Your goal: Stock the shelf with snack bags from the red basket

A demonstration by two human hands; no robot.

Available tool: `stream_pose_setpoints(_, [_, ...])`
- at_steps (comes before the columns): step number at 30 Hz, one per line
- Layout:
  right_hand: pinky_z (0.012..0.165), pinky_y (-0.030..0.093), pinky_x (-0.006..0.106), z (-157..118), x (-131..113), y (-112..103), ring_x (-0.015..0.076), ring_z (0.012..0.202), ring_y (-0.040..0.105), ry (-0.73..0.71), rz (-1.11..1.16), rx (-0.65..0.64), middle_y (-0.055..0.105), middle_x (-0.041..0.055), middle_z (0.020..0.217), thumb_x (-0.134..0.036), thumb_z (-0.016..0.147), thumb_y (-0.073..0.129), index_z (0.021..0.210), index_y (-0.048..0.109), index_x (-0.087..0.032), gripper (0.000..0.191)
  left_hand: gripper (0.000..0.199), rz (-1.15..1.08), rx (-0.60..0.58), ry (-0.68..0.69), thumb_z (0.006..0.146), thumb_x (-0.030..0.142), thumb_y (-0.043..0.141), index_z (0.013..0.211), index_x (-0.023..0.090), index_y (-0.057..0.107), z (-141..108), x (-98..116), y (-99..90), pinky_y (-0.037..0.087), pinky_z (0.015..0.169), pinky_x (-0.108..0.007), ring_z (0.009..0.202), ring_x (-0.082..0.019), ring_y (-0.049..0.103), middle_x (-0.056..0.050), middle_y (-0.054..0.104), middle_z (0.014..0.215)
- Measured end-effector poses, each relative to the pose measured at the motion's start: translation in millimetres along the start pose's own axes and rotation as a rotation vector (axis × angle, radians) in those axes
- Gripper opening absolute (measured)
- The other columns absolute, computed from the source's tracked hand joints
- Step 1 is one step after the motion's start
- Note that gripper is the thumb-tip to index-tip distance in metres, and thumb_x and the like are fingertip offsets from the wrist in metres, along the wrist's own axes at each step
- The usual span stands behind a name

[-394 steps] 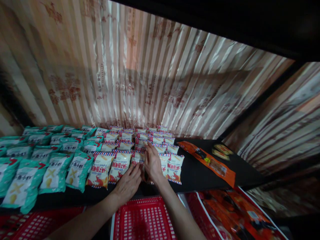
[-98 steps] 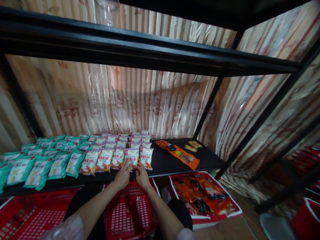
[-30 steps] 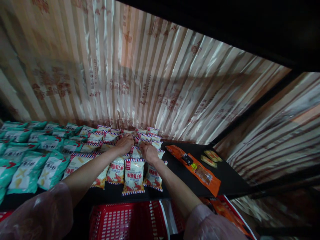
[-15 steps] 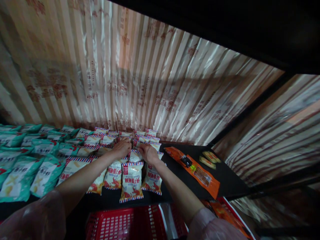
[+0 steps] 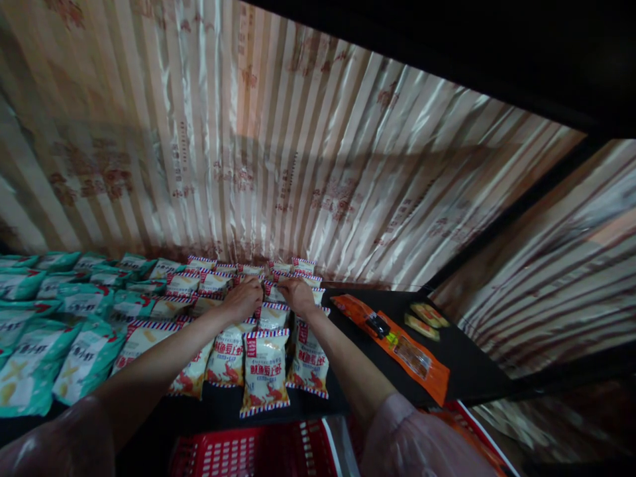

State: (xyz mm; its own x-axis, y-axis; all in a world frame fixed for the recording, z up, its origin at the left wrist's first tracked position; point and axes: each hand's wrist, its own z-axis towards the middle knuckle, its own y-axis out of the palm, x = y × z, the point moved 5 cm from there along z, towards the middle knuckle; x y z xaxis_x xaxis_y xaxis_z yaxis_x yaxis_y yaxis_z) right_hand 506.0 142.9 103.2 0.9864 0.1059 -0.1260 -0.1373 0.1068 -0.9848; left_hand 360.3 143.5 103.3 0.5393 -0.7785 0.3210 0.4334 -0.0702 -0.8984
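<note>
Rows of white snack bags [image 5: 265, 371] with red print and striped edges stand on the black shelf [image 5: 467, 351]. Among the rear rows, my left hand [image 5: 243, 299] has its fingers curled down at the top of a bag. Just right of it, my right hand [image 5: 298, 295] is closed at the upper edge of another white bag [image 5: 274, 291]. The fingertips of both hands are partly hidden, so what they pinch is hard to make out. A front bag stands below and between the two forearms.
Teal snack bags [image 5: 30, 361] fill the left side. Orange packets [image 5: 412, 358] and small yellow packets [image 5: 424, 319] lie at the right. A red basket [image 5: 248, 454] is below the shelf's front edge, and a striped sheet [image 5: 209, 132] hangs behind.
My right hand has risen slightly and shifted from the bag below it, which now shows more. My left hand has barely moved. The view has shifted slightly.
</note>
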Motion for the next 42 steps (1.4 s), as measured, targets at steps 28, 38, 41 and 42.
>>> stream_pose_setpoints(28, [0.092, 0.034, 0.023, 3, 2, -4, 0.0137, 0.102, 0.055, -0.014, 0.051, 0.109, 0.065, 0.0047, 0.106, -0.024, 0.090, 0.040, 0.110, 0.061, -0.021, 0.030, 0.010, -0.064, 0.010, -0.016, 0.074, 0.017, 0.057, 0.066, 0.020, 0.060, -3, -5, 4.8, 0.035, 0.097, -0.036, 0.114, -0.021, 0.040, -0.003, 0.058, 0.089])
stream_pose_setpoints(38, [0.090, 0.034, 0.029, 34, 27, 3, 0.0183, 0.098, 0.056, 0.072, -0.147, 0.014, 0.066, 0.0107, 0.101, -0.020, 0.087, 0.042, 0.110, 0.061, -0.016, 0.030, 0.010, -0.072, 0.021, 0.006, 0.077, 0.017, 0.055, 0.068, 0.020, 0.061, -3, -4, 3.7, 0.036, 0.097, -0.036, 0.114, -0.020, 0.040, -0.004, 0.058, 0.092])
stream_pose_setpoints(41, [0.088, 0.036, 0.031, 42, 32, 7, 0.0204, 0.099, 0.056, 0.121, -0.152, 0.017, 0.065, 0.0119, 0.103, -0.024, 0.088, 0.041, 0.106, 0.063, -0.016, 0.030, 0.011, -0.073, 0.022, 0.006, 0.078, 0.018, 0.054, 0.070, 0.020, 0.061, -3, -4, 4.2, 0.035, 0.099, -0.038, 0.116, -0.021, 0.039, -0.004, 0.058, 0.090])
stream_pose_setpoints(42, [0.088, 0.036, 0.030, 44, 33, 8, 0.0203, 0.100, 0.055, 0.129, -0.151, 0.015, 0.065, 0.0109, 0.104, -0.026, 0.088, 0.041, 0.103, 0.064, -0.017, 0.029, 0.010, -0.071, 0.017, 0.003, 0.078, 0.018, 0.054, 0.070, 0.020, 0.061, -3, -4, 4.7, 0.035, 0.099, -0.039, 0.116, -0.021, 0.039, -0.004, 0.057, 0.091])
